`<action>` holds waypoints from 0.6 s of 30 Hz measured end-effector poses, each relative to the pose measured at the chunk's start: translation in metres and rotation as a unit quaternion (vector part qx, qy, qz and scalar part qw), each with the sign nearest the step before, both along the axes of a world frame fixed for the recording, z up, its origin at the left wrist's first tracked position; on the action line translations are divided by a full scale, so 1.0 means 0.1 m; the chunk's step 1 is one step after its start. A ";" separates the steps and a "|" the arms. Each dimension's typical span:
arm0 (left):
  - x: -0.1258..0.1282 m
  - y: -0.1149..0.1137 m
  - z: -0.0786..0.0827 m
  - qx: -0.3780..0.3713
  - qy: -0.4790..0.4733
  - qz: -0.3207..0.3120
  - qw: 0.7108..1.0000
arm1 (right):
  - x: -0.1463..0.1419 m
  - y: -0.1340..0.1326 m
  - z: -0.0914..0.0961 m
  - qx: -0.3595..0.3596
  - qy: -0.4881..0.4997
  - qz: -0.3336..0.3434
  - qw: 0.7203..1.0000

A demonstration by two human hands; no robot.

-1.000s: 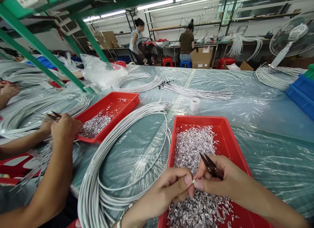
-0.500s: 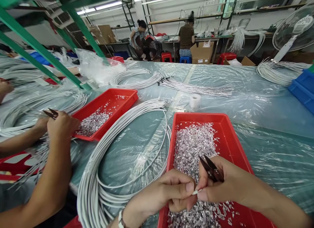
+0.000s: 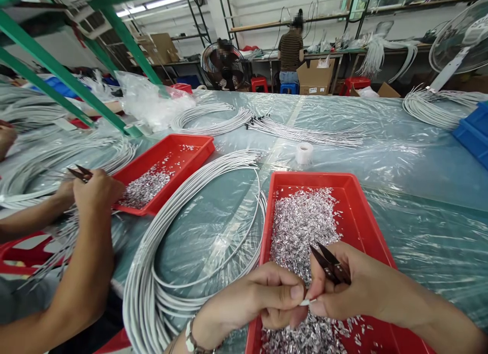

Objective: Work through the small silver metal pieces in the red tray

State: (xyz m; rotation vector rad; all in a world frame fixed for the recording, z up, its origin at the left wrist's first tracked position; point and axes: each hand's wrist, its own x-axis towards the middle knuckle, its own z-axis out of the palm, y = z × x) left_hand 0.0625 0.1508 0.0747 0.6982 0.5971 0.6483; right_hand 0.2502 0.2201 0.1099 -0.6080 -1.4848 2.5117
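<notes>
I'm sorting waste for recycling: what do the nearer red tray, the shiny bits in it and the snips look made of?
Nearer red tray: moulded plastic by its look, uniform glossy red, rounded rim. Shiny bits: probably thin metal foil, silver, crinkled, glinting. Snips in the right hand: dark pointed blades, likely metal; finish unclear. Left hand pinches a white cable end, seemingly plastic-jacketed.

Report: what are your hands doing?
Left hand and right hand pinch thin white cable end. Right also grips dark metal snips. Red plastic tray of silver foil scraps beneath. Co-worker's hand left, apart.
</notes>
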 end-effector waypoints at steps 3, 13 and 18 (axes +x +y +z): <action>0.00 0.00 -0.01 0.004 -0.004 -0.008 1.000 | 0.00 0.00 0.00 0.005 -0.012 0.003 1.000; -0.01 0.00 0.03 0.020 0.034 -0.019 0.999 | 0.02 0.00 0.00 0.016 -0.029 -0.002 0.999; -0.02 -0.01 0.08 0.044 0.120 0.005 0.992 | 0.04 -0.01 -0.04 0.041 -0.058 -0.014 0.997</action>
